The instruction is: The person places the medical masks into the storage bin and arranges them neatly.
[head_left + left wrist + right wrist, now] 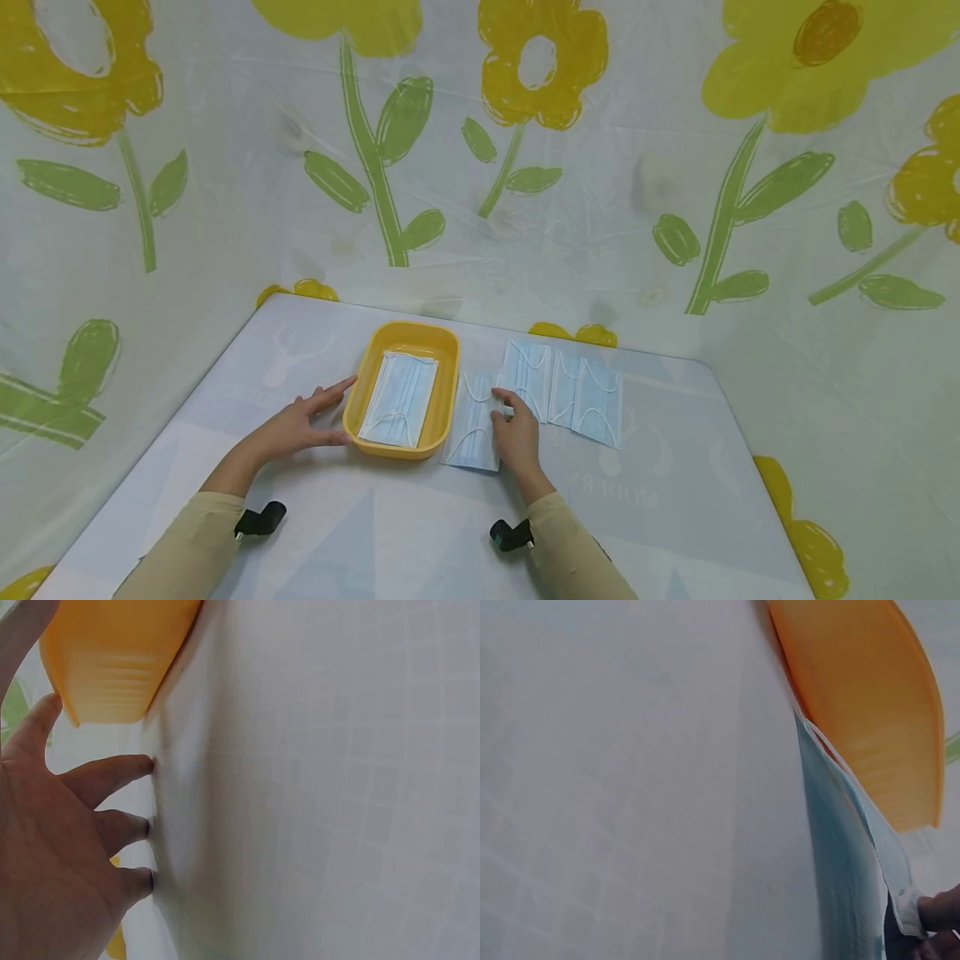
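Observation:
A yellow tray [363, 372] stands on the table with at least one light-blue pleated face mask [400, 398] lying flat in it. My left hand [306, 422] is at the tray's left side, thumb and index finger spread along its rim. In the left wrist view the other fingertips [142, 763] of that hand reach down to the tabletop. To the right of the tray, my right hand [517, 433] pinches the edge of another face mask [471, 425]. The right wrist view shows this mask [840, 847] with its pinched side raised, close beside the tray wall [862, 697].
Right of my right hand lie several more face masks [597, 400], side by side and partly overlapping, with white ear loops on top. A pale patterned cloth covers the table [360, 533]. Behind it hangs a flower-printed curtain [600, 200]. Small black devices [261, 518] sit at both wrists.

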The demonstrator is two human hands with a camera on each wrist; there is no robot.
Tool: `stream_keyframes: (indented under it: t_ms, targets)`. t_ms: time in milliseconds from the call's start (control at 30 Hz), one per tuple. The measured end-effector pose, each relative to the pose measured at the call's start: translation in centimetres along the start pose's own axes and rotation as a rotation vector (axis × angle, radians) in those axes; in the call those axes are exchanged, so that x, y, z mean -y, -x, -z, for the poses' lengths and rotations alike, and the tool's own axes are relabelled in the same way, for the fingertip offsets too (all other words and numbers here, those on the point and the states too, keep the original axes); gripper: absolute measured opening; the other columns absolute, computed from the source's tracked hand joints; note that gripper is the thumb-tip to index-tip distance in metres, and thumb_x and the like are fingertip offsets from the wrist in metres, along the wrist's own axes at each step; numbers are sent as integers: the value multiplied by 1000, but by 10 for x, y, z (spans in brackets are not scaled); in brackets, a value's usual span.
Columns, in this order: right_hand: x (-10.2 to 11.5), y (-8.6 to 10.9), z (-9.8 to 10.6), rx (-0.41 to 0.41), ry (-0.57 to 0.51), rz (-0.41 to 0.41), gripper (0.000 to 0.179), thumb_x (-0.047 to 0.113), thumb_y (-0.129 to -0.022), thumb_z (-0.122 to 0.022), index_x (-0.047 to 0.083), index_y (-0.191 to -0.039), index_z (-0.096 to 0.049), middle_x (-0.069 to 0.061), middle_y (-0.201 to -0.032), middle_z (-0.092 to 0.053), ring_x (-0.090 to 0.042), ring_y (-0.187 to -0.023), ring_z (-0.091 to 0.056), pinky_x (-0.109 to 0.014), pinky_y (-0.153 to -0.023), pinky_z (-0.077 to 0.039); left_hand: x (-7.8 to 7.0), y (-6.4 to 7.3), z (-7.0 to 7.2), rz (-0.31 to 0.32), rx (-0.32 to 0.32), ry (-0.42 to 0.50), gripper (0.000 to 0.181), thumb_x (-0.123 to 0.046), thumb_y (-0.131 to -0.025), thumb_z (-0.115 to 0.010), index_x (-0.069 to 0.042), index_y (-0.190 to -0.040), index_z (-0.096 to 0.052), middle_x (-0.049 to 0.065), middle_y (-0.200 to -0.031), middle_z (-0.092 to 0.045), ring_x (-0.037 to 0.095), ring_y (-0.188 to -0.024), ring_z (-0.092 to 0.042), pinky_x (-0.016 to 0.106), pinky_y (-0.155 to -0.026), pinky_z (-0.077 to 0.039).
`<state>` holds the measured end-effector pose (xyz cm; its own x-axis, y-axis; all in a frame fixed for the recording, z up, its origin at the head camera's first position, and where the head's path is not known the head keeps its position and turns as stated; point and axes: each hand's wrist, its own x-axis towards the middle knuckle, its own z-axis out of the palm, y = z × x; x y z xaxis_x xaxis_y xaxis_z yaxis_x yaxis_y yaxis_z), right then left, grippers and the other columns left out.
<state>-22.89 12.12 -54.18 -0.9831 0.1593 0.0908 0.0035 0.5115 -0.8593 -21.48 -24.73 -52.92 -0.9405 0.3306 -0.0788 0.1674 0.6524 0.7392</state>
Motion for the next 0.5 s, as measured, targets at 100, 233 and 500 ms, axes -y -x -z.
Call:
stream_keyframes:
  t_ms: [100,233,500]
  targets:
    - [-2,-1,1,-11,-8,13,35,-2,-94,-64,10,-126,-69,-11,-128,-66,-16,-82,-60,-28,-69,-53,1,0,0,0,0,-1,99,-46,-80,-84,-28,-161,-31,21,-159,-37,59,-147,-12,75,-116,0]
    - [-3,-2,2,-25,-15,25,36,-3,-93,-65,10,-126,-69,-10,-128,-67,-17,-83,-59,-27,-70,-52,0,0,-1,6,1,-7,99,-47,-80,-84,-28,-161,-31,21,-159,-37,59,-147,-12,75,-116,0]
    - [-3,-4,4,-46,-20,39,36,-4,-93,-64,8,-126,-69,-10,-128,-67,-17,-85,-59,-26,-69,-52,0,0,0,5,0,-15,99,-47,-80,-84,-28,-161,-31,20,-159,-37,59,-147,-13,75,-116,-1]
